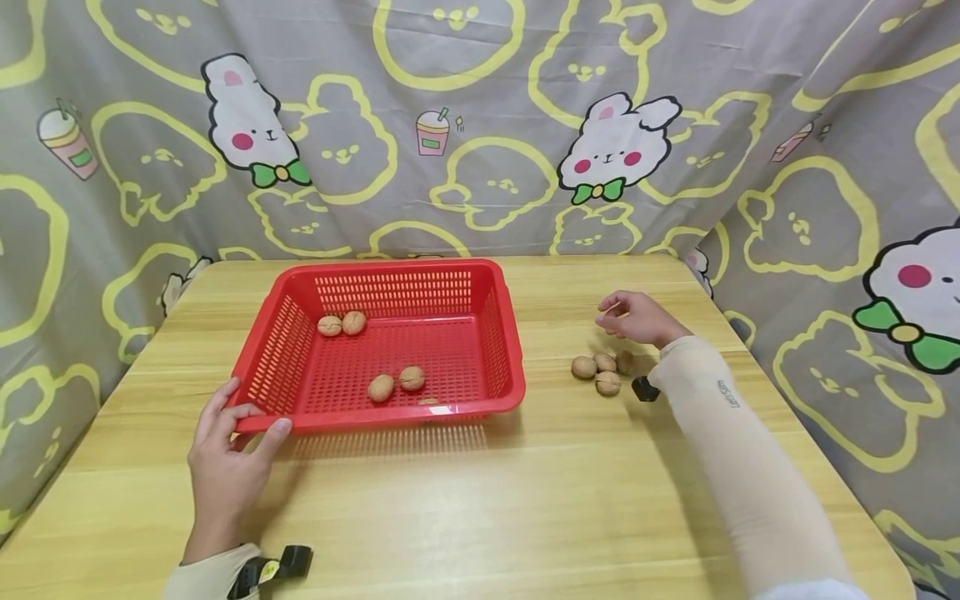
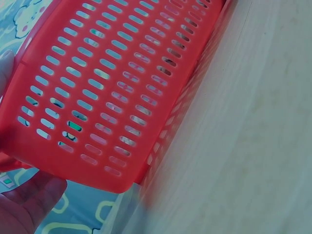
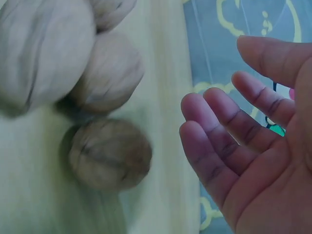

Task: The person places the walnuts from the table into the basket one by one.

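A red plastic basket with slotted walls stands on the table. My left hand grips its front left corner at the rim; the left wrist view shows fingers against the basket's edge. Inside lie several walnuts, two at the back left and others near the front wall, one mostly hidden by the rim. To the right of the basket, my right hand hovers beyond a small cluster of walnuts on the table. Its fingers are loosely bent with nothing in them, and the right wrist view shows them apart from the nearest walnut.
The light wood table carries both the basket and the loose walnuts. A grey curtain with cartoon prints hangs along the back and sides. Each wrist wears a small black device, one of them a wrist camera on the left.
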Demonstrator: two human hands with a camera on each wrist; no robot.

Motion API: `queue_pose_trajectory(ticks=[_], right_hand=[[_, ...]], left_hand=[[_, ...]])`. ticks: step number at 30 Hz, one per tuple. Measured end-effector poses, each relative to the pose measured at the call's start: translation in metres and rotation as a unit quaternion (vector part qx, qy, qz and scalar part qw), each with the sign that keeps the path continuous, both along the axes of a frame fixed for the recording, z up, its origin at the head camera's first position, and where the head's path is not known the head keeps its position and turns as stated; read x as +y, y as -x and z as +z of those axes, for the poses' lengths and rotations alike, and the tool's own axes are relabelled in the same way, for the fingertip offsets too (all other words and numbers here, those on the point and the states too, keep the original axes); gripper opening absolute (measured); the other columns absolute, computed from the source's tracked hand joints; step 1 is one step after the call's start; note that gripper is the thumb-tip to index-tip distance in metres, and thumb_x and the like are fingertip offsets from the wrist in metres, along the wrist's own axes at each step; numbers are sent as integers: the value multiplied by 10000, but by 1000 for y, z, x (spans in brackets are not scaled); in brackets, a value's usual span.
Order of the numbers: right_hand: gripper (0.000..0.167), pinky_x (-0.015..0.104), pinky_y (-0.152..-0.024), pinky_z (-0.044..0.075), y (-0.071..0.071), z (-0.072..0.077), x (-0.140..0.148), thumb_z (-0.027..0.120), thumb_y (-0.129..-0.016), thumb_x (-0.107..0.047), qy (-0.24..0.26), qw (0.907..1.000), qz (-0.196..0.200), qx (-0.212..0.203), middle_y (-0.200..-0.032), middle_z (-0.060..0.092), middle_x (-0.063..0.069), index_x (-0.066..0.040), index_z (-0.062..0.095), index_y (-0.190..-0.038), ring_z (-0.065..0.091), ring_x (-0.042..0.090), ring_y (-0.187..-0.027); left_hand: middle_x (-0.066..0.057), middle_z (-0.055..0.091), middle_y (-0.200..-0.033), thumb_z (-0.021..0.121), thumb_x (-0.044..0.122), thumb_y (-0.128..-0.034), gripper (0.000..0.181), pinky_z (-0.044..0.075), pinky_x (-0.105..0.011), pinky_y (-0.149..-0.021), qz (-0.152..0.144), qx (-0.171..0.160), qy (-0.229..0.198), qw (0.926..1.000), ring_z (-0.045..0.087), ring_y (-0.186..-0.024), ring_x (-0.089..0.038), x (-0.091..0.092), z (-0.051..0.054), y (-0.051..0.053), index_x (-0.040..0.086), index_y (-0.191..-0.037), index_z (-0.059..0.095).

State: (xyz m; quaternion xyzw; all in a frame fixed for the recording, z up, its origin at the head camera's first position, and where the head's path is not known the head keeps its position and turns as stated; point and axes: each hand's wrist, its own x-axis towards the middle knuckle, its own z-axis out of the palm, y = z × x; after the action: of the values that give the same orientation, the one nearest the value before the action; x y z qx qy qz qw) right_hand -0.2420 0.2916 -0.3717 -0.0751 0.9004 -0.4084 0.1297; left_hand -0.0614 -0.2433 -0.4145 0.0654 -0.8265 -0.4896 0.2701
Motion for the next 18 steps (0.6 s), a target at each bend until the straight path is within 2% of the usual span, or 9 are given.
queue_pose_trajectory(ticks=[8,18], right_hand=[[332,280,-649,520,-3,-13,18,604,-958,-173,-153,9998,-50,-82,-946,588,136,68,507,-1165,577,221,-788],[324,295,-650,483,-13,-18,30,631,-939,-204,-611,9980,135,98,-948,603,144,50,546,-1121,557,217,-798]], left_hand=[[19,410,-1459,803,64,-769,301,416,-68,-840,-6,-86,-30,10000,412,-1274,-288,-1,0,-1,-49,-933,578],[25,404,-1463,807,64,-768,304,421,-80,-855,-60,-111,-88,9999,407,-1275,-286,-1,1,-1,-47,-935,578]])
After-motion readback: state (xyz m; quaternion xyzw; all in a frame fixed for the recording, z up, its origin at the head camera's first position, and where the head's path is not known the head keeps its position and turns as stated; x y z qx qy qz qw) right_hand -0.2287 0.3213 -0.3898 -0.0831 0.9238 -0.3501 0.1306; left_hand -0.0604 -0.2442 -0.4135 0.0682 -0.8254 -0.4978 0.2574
